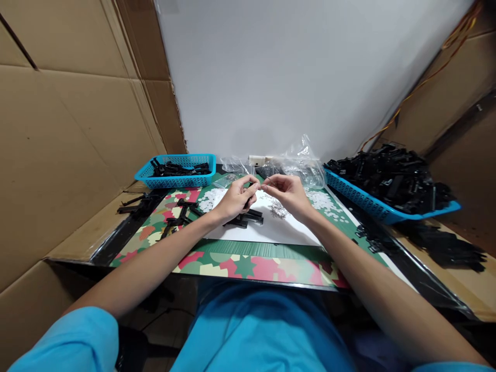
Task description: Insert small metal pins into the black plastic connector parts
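Note:
My left hand (237,200) is closed round a dark plastic part (248,202), mostly hidden by the fingers. Its thumb and fingertips meet those of my right hand (290,194), which is closed in a pinch. Whatever the right fingers grip is too small to make out. Both hands are above a white sheet (248,235). Below them on the sheet lie several black plastic parts (253,216) and a heap of tiny shiny pieces (278,208). Small white discs (210,199) are spread left of the hands, and more white discs (324,202) lie to the right.
A blue basket (174,181) with black parts stands back left; a heaped blue basket (360,199) stands at right. Clear plastic bags (304,165) lie at the back by the wall. Loose black parts (180,214) rest on the patterned board (232,265). Cardboard (77,119) encloses the left side.

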The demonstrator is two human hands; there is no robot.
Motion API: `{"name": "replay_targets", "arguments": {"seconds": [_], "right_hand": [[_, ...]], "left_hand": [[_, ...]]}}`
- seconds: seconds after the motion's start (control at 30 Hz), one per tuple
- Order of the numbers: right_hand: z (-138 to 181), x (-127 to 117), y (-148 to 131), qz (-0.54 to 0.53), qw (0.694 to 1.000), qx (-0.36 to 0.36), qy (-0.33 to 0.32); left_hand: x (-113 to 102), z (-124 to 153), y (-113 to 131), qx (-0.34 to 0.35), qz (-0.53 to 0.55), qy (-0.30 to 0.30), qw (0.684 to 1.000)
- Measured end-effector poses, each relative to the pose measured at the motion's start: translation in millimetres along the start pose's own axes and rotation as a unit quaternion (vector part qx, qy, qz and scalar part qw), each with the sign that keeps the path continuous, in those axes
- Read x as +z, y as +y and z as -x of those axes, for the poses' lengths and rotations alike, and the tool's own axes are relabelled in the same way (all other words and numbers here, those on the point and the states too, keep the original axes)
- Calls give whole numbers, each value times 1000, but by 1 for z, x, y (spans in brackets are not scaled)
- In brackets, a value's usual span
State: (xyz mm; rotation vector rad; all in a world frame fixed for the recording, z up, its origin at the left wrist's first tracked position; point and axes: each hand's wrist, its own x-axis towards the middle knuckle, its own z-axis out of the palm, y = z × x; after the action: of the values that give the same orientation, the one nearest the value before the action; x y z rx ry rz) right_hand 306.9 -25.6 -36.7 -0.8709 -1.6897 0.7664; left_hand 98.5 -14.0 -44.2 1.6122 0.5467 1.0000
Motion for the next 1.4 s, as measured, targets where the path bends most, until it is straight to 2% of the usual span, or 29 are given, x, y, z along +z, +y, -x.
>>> {"name": "replay_targets", "arguments": {"seconds": [0.3,0.4,0.57,0.7,0.83,0.97,1.1,1.2,1.33,1.4], "right_hand": [[1,4,7,-11,1000,-13,18],[1,2,6,-2,1000,-15,23],[3,-5,1,25,998,-27,46],[3,-9,-5,70,996,-41,50],[3,-10,-7,79,994,-54,61],[4,-12,-9,75,994,-60,59],[7,-10,-15,119,988,-85,45],[11,-7,-21,199,969,-146,12],[15,-5,-25,334,903,-268,-40],[16,-3,-25,370,876,-306,-47]], "left_hand": [[-1,1,-2,-9,-28,-11,1000],[0,2,2,-31,10,-20,999],[0,4,9,-95,132,-36,986],[-2,4,9,-62,174,-8,983],[-5,0,7,-25,182,-27,983],[-8,-1,9,-52,150,-39,986],[-9,0,10,-79,95,-23,992],[-9,0,11,-75,95,-1,993],[-9,-1,11,-94,95,22,991],[-9,-1,9,-93,85,35,991]]}}
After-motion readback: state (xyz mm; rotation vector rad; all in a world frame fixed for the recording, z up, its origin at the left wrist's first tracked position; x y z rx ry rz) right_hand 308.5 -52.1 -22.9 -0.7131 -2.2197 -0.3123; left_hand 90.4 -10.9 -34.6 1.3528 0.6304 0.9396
